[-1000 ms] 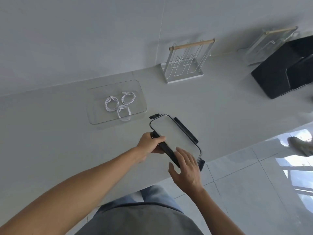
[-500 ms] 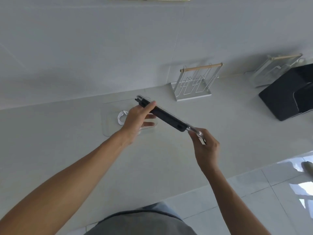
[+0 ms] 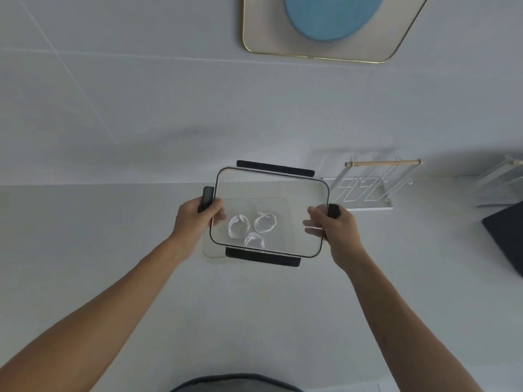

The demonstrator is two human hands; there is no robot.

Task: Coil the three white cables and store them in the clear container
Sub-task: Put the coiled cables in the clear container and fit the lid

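Head view: I see the clear lid (image 3: 271, 193) with its dark rim and four black latch flaps now held flat and level over the clear container (image 3: 209, 251), where half a second ago it was tilted edge-on between the hands. The left hand (image 3: 195, 222) grips the lid's left short side, thumb curled over the black flap there; the right hand (image 3: 335, 230) grips the right short side, fingers wrapped round that flap and showing through the clear panel. The hands are set well apart, one at each end of the lid. Whether the lid touches the container's rim I cannot tell.

Through the lid I see the three white cables (image 3: 252, 226), each coiled, lying on the container's floor close together: two side by side and one nearer to me. The container sits on the pale worktop (image 3: 113, 250) near the wall, in the same spot as before; only its near left corner shows outside the lid.

The view has tipped upward since the earlier frame, so a gold-edged wall panel (image 3: 325, 29) with a blue oval now shows at the top. The white wire rack (image 3: 370, 185) with a wooden bar stands just right of the lid, a second rack (image 3: 498, 182) farther right, and a dark object (image 3: 506, 236) lies at the right edge.
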